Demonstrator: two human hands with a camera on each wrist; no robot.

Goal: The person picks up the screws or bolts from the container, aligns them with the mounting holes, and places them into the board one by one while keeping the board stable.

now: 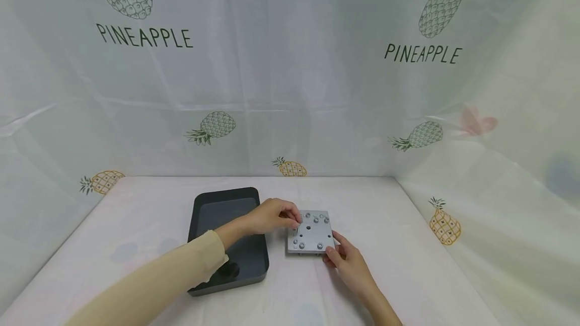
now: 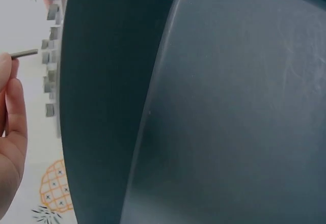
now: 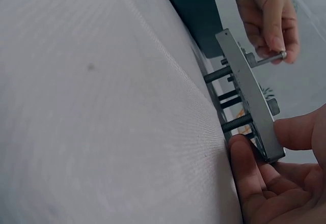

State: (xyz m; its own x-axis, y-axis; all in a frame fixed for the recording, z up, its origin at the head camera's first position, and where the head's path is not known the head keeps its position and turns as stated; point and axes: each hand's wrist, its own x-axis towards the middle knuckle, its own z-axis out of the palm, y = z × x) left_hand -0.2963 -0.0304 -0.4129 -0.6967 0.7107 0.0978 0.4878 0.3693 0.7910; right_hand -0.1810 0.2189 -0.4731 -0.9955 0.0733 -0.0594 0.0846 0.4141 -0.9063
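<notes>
A grey metal plate (image 1: 312,235) with several socket-head screws on its top face is at the table's middle. In the right wrist view, threaded shafts stick out beneath the plate (image 3: 249,91). My right hand (image 1: 353,268) grips its near right corner, thumb on the upper side and fingers below. Over the plate's left side, my left hand (image 1: 274,215) pinches a thin metal rod (image 3: 270,59) between thumb and fingertips. The rod's outer end looks thicker, and its other end points at the plate beside a screw head. Whether it touches the plate I cannot tell.
A dark grey tray (image 1: 199,210) lies left of the plate, under my left forearm. Near its front edge sits a small dark round thing (image 1: 228,269), partly behind the sleeve. A pineapple-print cloth (image 1: 290,64) hangs behind and covers the sides.
</notes>
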